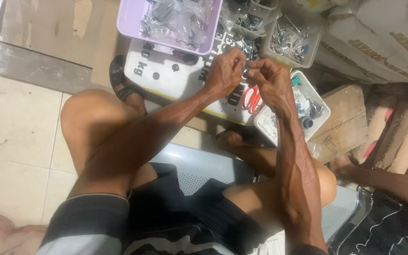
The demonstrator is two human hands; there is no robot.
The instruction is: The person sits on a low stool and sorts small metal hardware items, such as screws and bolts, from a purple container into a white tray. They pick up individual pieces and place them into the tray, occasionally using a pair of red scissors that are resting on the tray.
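- While both hands meet above the white sack (175,78), the left hand (225,71) pinches a tiny metal piece (246,70).
- Right hand (270,78) pinches it too.
- Its direction is too small to tell.
- Red scissors (251,99) lie just below.

Tiled floor (15,137) carries a flat white printed sack (175,78). On the sack: lilac tub (133,19) w/ bagged metal parts, 2 clear tubs (303,56) of hardware, red-handled scissors (251,100). Cardboard piece (343,123) lies right, by stacked sacks (383,42).
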